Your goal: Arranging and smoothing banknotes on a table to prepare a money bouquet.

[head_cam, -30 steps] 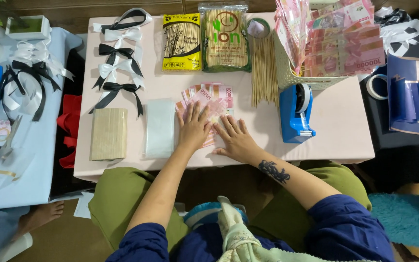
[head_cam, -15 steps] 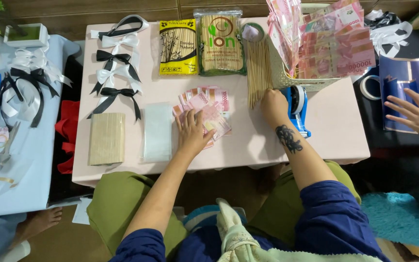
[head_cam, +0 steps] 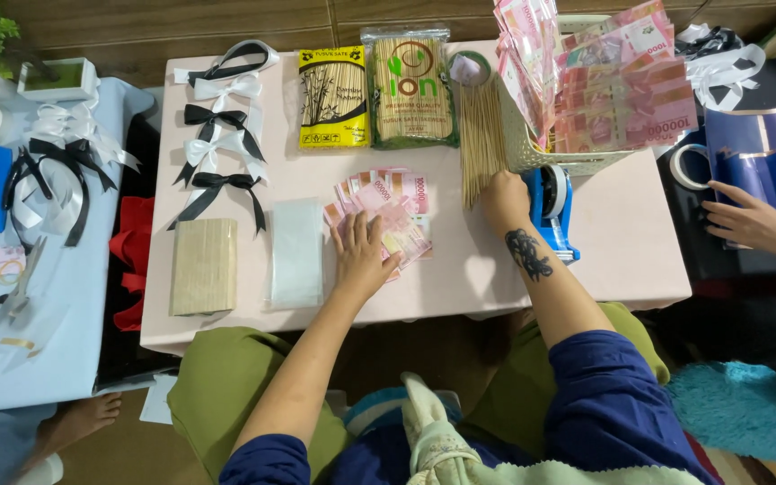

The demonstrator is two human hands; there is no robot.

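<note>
on the pink table (head_cam: 604,260), the right hand (head_cam: 503,193) has moved away from the pink paper money (head_cam: 386,214) to the loose wooden sticks (head_cam: 480,135), fingers curled, grip hidden. the left hand (head_cam: 363,256) stays flat, fingers spread, on the money near the middle.

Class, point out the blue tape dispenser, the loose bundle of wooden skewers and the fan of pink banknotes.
blue tape dispenser (head_cam: 553,199), head view, on its round body.
wooden skewers (head_cam: 480,135), head view, mid-bundle.
pink banknotes (head_cam: 394,205), head view, centre of the fan.
</note>
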